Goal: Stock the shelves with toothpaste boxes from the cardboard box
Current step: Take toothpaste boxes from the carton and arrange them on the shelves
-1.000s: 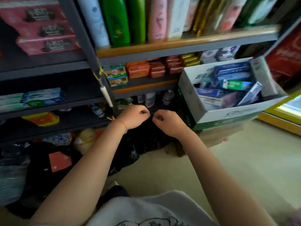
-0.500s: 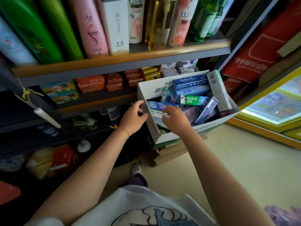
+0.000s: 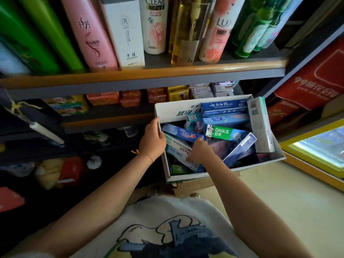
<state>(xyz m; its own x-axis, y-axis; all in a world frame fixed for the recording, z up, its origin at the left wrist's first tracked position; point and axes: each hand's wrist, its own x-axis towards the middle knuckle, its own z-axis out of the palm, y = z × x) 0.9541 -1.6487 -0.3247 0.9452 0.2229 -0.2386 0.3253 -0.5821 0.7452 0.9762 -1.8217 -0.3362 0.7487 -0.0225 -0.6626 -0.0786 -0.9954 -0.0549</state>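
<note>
We are near the start, we judge: the cardboard box [image 3: 186, 113] is heaped with toothpaste boxes, none lifted out yet. Our left hand [image 3: 153, 140] grips the box's near-left wall, and just beside it our right hand [image 3: 200, 152] closes on a white toothpaste box [image 3: 183, 156] lying in the heap. The shelves [image 3: 111, 121] left of that hand await stock.

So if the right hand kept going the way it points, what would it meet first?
Probably the white Doctor toothpaste box: the right hand reaches down-left into the cardboard box, fingertips at or on it. Contact is unclear.
</note>
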